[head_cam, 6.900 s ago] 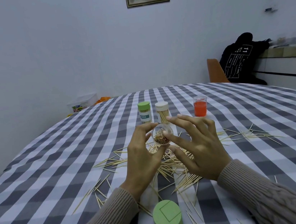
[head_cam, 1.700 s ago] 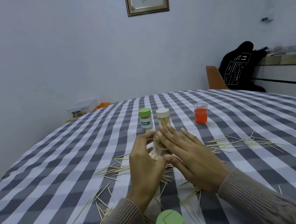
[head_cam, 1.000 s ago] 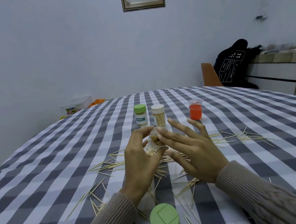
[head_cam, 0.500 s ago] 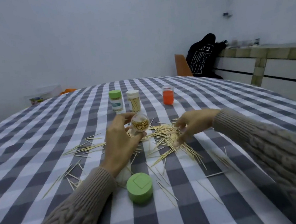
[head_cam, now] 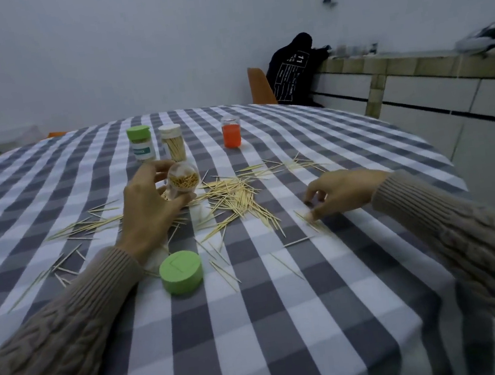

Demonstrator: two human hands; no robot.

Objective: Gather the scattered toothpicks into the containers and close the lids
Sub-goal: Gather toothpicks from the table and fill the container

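Left hand grips the open container, mouth tilted toward the viewer; right hand pinches toothpicks lying on the tablecloth, well right of it.

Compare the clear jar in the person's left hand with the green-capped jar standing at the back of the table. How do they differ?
The held jar is uncapped and tilted, mouth toward the camera, gripped by the left hand; the green-capped jar is closed, upright, untouched on the table. The green-capped jar carries a label; none shows on the held jar. Both are small and clear.
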